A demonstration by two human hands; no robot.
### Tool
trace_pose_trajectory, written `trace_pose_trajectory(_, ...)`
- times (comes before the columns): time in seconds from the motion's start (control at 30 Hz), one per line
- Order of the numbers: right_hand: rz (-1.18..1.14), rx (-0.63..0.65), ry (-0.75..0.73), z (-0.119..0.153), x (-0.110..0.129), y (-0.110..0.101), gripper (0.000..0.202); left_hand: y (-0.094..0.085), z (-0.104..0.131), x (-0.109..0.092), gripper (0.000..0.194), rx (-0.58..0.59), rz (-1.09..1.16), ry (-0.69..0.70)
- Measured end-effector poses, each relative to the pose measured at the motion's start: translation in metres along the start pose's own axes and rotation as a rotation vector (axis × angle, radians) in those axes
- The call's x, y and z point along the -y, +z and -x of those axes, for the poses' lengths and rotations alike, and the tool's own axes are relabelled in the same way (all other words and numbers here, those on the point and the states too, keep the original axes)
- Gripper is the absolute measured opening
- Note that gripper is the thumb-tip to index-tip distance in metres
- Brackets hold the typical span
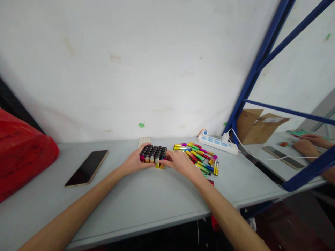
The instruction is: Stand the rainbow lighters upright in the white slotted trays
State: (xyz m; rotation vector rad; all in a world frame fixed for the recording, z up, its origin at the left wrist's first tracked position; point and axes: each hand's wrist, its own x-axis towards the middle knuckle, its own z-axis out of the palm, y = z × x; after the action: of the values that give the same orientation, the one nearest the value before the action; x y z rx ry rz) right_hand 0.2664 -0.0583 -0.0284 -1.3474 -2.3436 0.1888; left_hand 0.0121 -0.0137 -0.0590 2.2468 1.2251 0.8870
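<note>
A tight block of upright lighters [153,152] with black tops and shiny coloured bodies is between my hands over the table. My left hand [134,162] is wrapped round the block's left side, thumb along the front. On the right side, my right hand [179,161] grips the block, its thumb and fingers at the right-hand lighters. Behind the block shows part of a pale tray with a grid of holes [144,140]. Loose metallic lighters [200,156] in red, gold, green, blue and purple lie scattered right of my right hand.
A phone [87,168] lies on the grey table [146,202] at left, near a red bag [23,150]. At the back right are a power strip [217,143] and cable. Beyond a blue frame [247,87] stand a cardboard box [258,127] and another person's hands [310,143].
</note>
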Motion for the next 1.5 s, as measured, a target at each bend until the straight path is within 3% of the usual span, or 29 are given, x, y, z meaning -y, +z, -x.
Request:
trace_pose_trajectory(0.1, -0.032, 0.06, -0.055, 0.001, -0.001, -0.003, 0.043, -0.001, 0.001, 0.0, 0.096, 0.009, -0.005, 0.0)
trace_pose_trajectory(0.27, 0.149, 0.044, 0.033, -0.003, 0.007, 0.004, 0.053, -0.002, 0.0, 0.001, 0.095, 0.012, -0.004, 0.001)
trace_pose_trajectory(0.37, 0.089, 0.053, 0.011, -0.001, 0.001, 0.002, 0.058, -0.003, 0.0, -0.001, 0.094, 0.003, -0.004, 0.013)
trace_pose_trajectory(0.5, 0.01, -0.087, 0.08, 0.006, -0.029, -0.013, 0.057, -0.004, 0.0, -0.004, 0.093, -0.006, 0.012, 0.005)
trace_pose_trajectory(0.6, 0.031, -0.187, 0.156, 0.006, -0.06, -0.019, 0.041, -0.005, 0.0, -0.006, 0.094, 0.005, 0.017, -0.008)
trace_pose_trajectory(0.7, 0.037, -0.183, 0.167, -0.001, -0.087, -0.015, 0.028, -0.004, 0.0, -0.006, 0.094, 0.013, 0.025, -0.005)
trace_pose_trajectory(0.83, 0.097, -0.113, 0.113, -0.016, -0.104, -0.005, 0.032, -0.004, 0.0, -0.004, 0.096, 0.003, 0.007, -0.013)
trace_pose_trajectory(1.03, 0.174, 0.081, 0.153, -0.033, -0.099, 0.001, 0.035, -0.003, -0.001, -0.001, 0.095, 0.003, 0.015, -0.002)
trace_pose_trajectory(1.2, 0.221, 0.072, 0.245, -0.035, -0.089, -0.001, 0.032, -0.001, -0.001, 0.001, 0.09, 0.014, 0.081, -0.019)
trace_pose_trajectory(1.5, 0.198, 0.062, 0.19, -0.029, -0.083, -0.003, 0.039, -0.002, 0.001, -0.004, 0.09, -0.012, 0.068, -0.028)
